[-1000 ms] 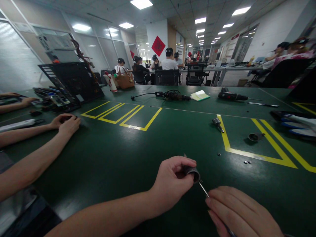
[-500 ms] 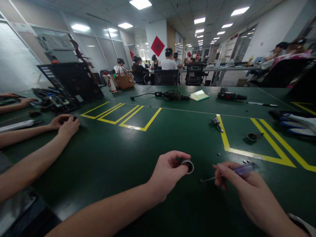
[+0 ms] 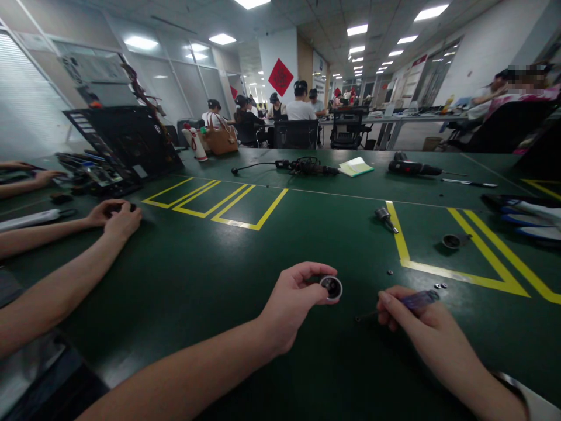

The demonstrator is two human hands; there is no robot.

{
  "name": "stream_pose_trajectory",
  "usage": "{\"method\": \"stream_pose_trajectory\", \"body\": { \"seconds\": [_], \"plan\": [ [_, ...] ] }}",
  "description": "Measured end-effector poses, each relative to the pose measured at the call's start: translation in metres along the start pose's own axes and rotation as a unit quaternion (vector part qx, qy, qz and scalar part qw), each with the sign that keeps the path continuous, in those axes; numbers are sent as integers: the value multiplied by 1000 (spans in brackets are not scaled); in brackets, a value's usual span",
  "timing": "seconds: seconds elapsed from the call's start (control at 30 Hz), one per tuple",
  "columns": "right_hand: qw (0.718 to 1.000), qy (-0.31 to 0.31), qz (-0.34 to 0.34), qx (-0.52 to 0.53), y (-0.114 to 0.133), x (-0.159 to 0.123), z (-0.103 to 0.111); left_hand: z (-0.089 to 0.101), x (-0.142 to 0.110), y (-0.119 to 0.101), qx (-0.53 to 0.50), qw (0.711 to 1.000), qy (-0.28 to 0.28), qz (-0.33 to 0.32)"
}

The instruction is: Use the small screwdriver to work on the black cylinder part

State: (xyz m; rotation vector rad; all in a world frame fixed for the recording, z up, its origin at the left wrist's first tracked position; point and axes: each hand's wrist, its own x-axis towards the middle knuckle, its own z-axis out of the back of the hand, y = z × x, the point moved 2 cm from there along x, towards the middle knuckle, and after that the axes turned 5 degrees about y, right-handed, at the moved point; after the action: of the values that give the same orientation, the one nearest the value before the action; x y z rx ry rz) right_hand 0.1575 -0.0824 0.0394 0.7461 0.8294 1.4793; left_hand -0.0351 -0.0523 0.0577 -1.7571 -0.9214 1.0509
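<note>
My left hand (image 3: 293, 304) is closed around a small round metal housing (image 3: 335, 290), thumb on its rim. The open mouth faces me and shows parts inside that I cannot make out. To the right, my right hand (image 3: 423, 327) pinches a screwdriver (image 3: 416, 300) with a purple see-through handle. Its thin shaft points left, just below the housing and apart from it; a tiny dark piece sits at the tip (image 3: 358, 319). Beyond my right hand lie a few small metal rings (image 3: 440, 286) and a single one (image 3: 390, 272).
A gear-head part (image 3: 385, 220) and a second round housing (image 3: 451, 241) lie by the yellow tape. Farther back are a power drill (image 3: 414, 168), a notepad (image 3: 356, 166) and a cabled tool (image 3: 307, 166). At left, a co-worker's hands (image 3: 116, 217) hold something dark.
My right hand has drawn the screwdriver away from the housing and turned it, handle now upper right. My left hand has tilted the housing's mouth toward me and moved slightly up and left.
</note>
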Motion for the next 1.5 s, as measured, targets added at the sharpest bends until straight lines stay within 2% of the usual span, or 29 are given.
{"method": "stream_pose_trajectory", "body": {
  "seconds": [0.13, 0.23, 0.3, 0.37, 0.43, 0.47, 0.53, 0.63, 0.7, 0.8, 1.07, 1.33, 1.5],
  "plan": [
    [997, 29, 49, -48, 0, -4, -3, 0, 1, 2, 5, 1000, -2, -1],
    [998, 31, 47, -15, 0, -5, -4, 1, 2, 3, 13, 1000, -5, -1],
    [997, 24, 4, 78, -1, -4, -5, 2, 3, 5, 14, 1000, -1, 2],
    [977, 7, -34, 212, -1, -4, -5, 2, 4, 7, 11, 1000, 4, 7],
    [951, -20, -19, 307, -1, -5, -4, 2, 4, 8, 12, 1000, 6, 7],
    [947, -36, 13, 319, 1, -7, -2, 2, 3, 8, 15, 1000, 5, 6],
    [959, -46, 103, 260, 5, -14, 0, 0, 2, 9, 21, 1000, 5, 4],
    [971, -29, 222, 81, 13, -25, 0, -4, 0, 8, 21, 1000, 10, -2],
    [959, -24, 284, -4, 20, -30, -1, -7, -2, 8, 18, 1000, 14, -8],
    [933, -42, 351, -63, 30, -35, -4, -10, -5, 7, 15, 1000, 18, -12],
    [889, -45, 424, -165, 43, -37, -10, -12, -4, 10, 13, 999, 5, -38],
    [878, -66, 434, -189, 46, -34, -13, -13, -2, 14, 4, 998, -14, -67],
    [886, -70, 426, -169, 48, -37, -10, -14, -3, 12, 5, 998, -10, -63]
  ]
}}
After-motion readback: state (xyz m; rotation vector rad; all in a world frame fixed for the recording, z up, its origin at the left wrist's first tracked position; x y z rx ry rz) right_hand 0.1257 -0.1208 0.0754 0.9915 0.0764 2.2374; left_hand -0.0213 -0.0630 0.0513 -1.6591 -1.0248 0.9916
